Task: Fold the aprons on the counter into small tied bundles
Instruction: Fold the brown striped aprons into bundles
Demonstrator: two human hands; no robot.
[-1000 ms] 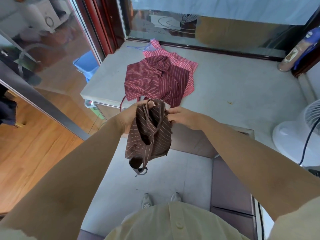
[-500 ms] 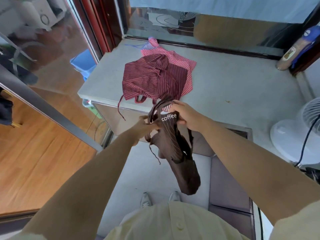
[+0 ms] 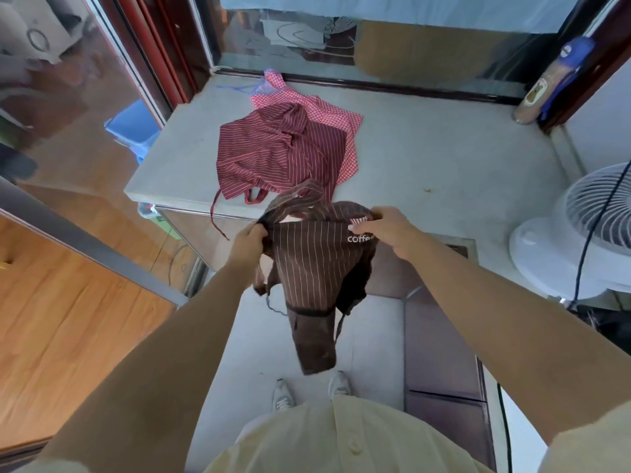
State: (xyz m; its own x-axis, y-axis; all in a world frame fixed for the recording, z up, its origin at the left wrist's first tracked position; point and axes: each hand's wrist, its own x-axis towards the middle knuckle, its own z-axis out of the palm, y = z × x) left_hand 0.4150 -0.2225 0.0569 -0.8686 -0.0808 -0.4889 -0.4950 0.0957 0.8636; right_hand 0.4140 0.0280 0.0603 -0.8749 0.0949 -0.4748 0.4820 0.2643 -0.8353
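Left hand (image 3: 247, 245) and right hand (image 3: 382, 227) each pinch a top corner of the brown striped apron (image 3: 317, 264), which hangs in front of the desk (image 3: 444, 148). Two more lie on the desk, a maroon striped apron (image 3: 273, 155) overlapping a red checked apron (image 3: 341, 121). One white fan (image 3: 580, 213) stands to the right.

An apron (image 3: 317, 268) hangs from the fingers (image 3: 384, 213); a pile (image 3: 273, 155) lies beyond them on the worktop (image 3: 444, 148), a fan (image 3: 597, 213) to their right.

View: one wide-angle camera on the person's head.
Facing: forward and steeply down.
Nearness: left hand (image 3: 247, 245) and right hand (image 3: 386, 227) close below, tabletop (image 3: 444, 158) just beyond.
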